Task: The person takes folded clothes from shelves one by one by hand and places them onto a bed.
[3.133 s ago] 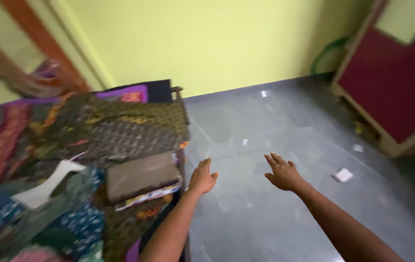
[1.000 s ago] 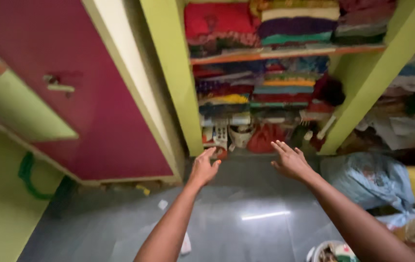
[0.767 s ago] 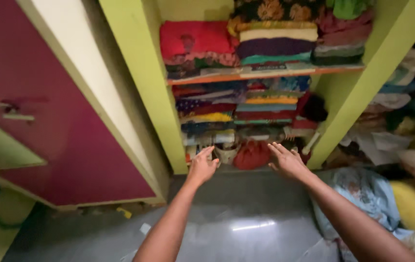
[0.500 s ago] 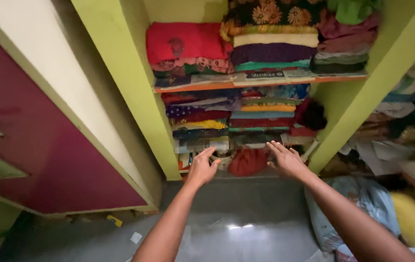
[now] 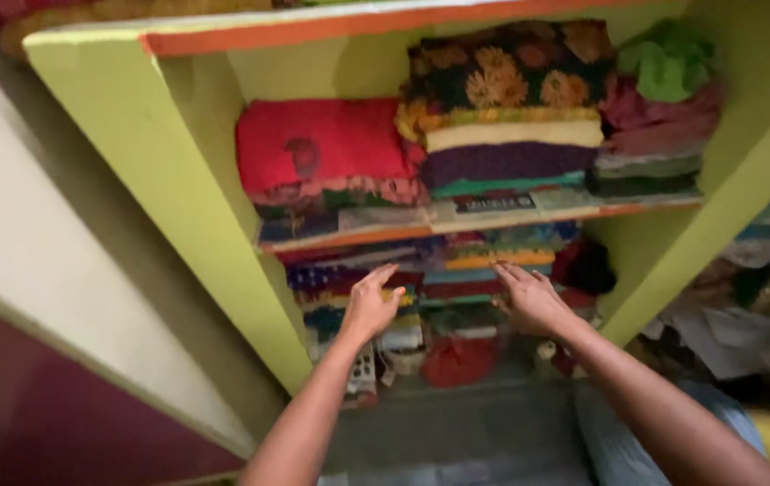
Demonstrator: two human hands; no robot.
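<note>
My left hand [image 5: 369, 304] and my right hand [image 5: 530, 298] are stretched out in front of me, fingers spread, holding nothing. Both are close to a stack of folded cloths [image 5: 452, 270] on a lower shelf of an open yellow-green cupboard [image 5: 160, 189]. Whether the fingers touch the cloths I cannot tell. On the shelf above lie a red folded cloth [image 5: 322, 148], a tall pile topped by a dark flowered cloth [image 5: 506, 76], and a pile with a green cloth [image 5: 668, 67] on top.
An orange-edged shelf board [image 5: 493, 216] runs just above my hands. A red bundle [image 5: 457, 360] and small items lie at the cupboard's bottom. A maroon door [image 5: 34, 405] stands at lower left. Loose clothes and bags [image 5: 745, 333] are heaped at right.
The view turned from a bed and grey floor to the cupboard, then closed in on it. My hands stayed out in front and now reach the lower shelf's cloths.
</note>
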